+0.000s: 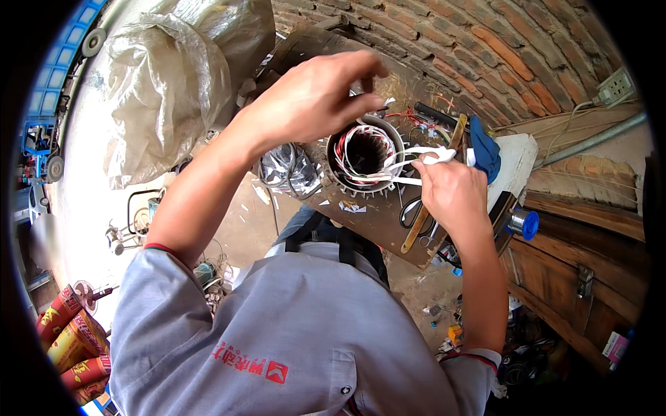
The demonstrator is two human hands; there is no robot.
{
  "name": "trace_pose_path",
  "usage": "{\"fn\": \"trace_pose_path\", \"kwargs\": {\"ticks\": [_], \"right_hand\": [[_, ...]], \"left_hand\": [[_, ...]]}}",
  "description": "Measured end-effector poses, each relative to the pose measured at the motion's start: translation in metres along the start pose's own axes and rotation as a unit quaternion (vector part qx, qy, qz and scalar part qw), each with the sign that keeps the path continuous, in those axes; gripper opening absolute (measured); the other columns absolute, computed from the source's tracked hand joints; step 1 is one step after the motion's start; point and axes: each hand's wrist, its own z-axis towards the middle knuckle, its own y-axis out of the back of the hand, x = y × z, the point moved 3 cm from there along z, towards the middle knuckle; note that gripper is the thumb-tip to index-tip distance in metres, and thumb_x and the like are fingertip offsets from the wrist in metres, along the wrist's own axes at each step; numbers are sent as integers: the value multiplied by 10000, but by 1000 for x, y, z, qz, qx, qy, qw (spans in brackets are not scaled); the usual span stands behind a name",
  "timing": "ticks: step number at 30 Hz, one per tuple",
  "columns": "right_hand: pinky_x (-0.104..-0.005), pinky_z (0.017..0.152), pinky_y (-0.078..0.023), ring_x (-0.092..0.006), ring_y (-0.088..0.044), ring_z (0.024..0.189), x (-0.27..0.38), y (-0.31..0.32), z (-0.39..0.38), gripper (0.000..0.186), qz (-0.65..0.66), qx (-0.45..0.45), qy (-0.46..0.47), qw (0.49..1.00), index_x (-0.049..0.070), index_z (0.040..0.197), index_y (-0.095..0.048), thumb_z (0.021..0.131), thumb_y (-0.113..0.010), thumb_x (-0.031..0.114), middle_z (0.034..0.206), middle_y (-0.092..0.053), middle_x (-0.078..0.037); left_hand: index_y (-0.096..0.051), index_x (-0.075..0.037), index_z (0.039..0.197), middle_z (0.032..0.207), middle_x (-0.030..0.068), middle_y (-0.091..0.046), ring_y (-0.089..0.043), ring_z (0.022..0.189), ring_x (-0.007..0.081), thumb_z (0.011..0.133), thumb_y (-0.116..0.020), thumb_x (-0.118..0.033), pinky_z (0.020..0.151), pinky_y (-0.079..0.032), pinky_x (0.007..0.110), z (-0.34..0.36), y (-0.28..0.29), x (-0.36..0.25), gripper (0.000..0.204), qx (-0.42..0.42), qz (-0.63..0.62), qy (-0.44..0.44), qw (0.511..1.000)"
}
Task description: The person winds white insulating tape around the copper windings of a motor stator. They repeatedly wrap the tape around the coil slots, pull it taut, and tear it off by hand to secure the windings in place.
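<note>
Grey shirt [305,333], red-trimmed rolled sleeves, red chest emblem.

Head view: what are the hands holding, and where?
Right hand pinches a white tape strip at its outer end. Left hand rests fingertips on the motor stator rim; grip unclear.

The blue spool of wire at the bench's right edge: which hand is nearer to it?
Right. The right hand is just left of the blue spool; the left hand is far across, above the stator.
</note>
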Motion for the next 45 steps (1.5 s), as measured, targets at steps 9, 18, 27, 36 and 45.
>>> {"fn": "trace_pose_path", "kwargs": {"ticks": [9,18,27,36,45], "right_hand": [[-415,544,-459,-356,-614,600,7,-26,-27,96,190,-120,-157,962,49,931,-695,906,-674,139,688,-627,-163],[-396,539,-448,-323,-601,573,6,-37,-32,118,228,-103,-196,948,5,941,-688,901,-682,116,682,-619,-176],[-375,553,-454,-288,-608,587,5,-53,-40,122,262,-103,-207,937,-11,940,-679,916,-663,107,682,-631,-158],[-364,559,-465,-268,-618,582,-2,-56,-45,121,296,-124,-230,919,-17,952,-680,918,-665,98,685,-641,-151],[-345,562,-473,-235,-630,583,-6,-59,-45,145,320,-158,-255,899,-29,960,-682,924,-668,111,703,-656,-148]], "left_hand": [[-665,-33,840,817,148,-702,-696,788,327,834,-739,-259,700,-543,417,-233,-96,112,238,152,9,367,918],[-467,-119,1347,1369,210,-454,-536,1158,397,815,-766,-330,918,-497,479,-238,-163,108,645,-70,158,424,889],[-636,-21,1052,838,155,-665,-628,802,331,829,-704,-95,737,-514,407,-230,-169,162,244,-206,44,354,911],[-621,3,964,866,39,-668,-611,787,101,936,-630,-41,729,-496,259,-245,-57,125,53,-242,-369,396,805],[-574,-21,940,988,143,-674,-655,922,204,913,-629,-112,854,-520,316,-214,55,72,110,-287,-438,309,794]]}}
